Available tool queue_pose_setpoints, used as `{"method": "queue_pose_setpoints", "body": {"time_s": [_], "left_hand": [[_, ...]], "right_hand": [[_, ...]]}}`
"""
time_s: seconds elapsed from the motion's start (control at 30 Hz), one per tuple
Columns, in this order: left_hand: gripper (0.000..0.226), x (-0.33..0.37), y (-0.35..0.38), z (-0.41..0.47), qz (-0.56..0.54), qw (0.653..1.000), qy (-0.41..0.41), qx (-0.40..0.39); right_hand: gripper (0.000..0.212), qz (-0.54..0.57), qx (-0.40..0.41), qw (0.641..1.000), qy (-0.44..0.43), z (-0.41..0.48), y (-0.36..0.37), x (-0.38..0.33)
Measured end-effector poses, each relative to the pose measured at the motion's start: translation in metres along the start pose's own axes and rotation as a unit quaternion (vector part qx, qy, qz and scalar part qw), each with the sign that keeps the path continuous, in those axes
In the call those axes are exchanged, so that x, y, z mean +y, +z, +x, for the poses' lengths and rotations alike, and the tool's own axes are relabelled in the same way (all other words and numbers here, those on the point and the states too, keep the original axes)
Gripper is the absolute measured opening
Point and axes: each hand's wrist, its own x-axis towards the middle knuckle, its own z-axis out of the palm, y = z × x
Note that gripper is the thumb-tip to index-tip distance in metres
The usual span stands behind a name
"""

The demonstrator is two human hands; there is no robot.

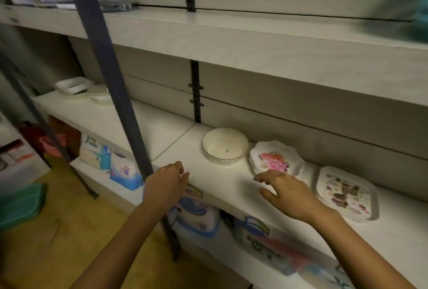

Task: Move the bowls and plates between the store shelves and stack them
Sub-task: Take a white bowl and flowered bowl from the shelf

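A white bowl point(224, 146) stands on the middle shelf point(162, 131). To its right lies a small stack of scalloped plates with a pink flower print point(275, 157), and further right a stack of squarish patterned plates point(346, 192). My right hand point(286, 190) hovers over the shelf's front part, fingers spread and relaxed, just in front of the flower plates. At the shelf's front edge, left of the bowl, my left hand point(168, 181) hangs with loosely curled fingers and holds nothing.
White dishes point(78, 87) sit at the shelf's far left end. A dark slanted metal upright point(111, 75) crosses in front of the shelves. Printed packages point(196, 212) fill the shelf below. The upper shelf point(231, 36) overhangs the middle one.
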Motion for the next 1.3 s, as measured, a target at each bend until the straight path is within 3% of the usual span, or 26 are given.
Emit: {"method": "queue_pose_setpoints", "body": {"time_s": [0.37, 0.7, 1.03, 1.3], "left_hand": [[0.026, -0.169, -0.059, -0.009, 0.003, 0.999, -0.017, 0.049], [0.027, -0.299, -0.111, -0.019, 0.061, 0.992, -0.098, 0.058], [0.021, -0.376, -0.128, 0.012, 0.063, 0.985, -0.141, 0.082], [0.024, -0.438, -0.141, 0.093, 0.080, 0.978, -0.171, 0.088]], "right_hand": [[0.037, 0.008, 0.004, 0.998, -0.060, 0.076, 0.036, -0.157], [0.034, 0.053, 0.001, 0.990, -0.129, 0.139, 0.061, -0.283], [0.035, 0.075, -0.025, 0.982, -0.171, 0.227, 0.077, -0.349], [0.042, 0.051, -0.015, 0.984, -0.169, 0.327, 0.081, -0.383]]}}
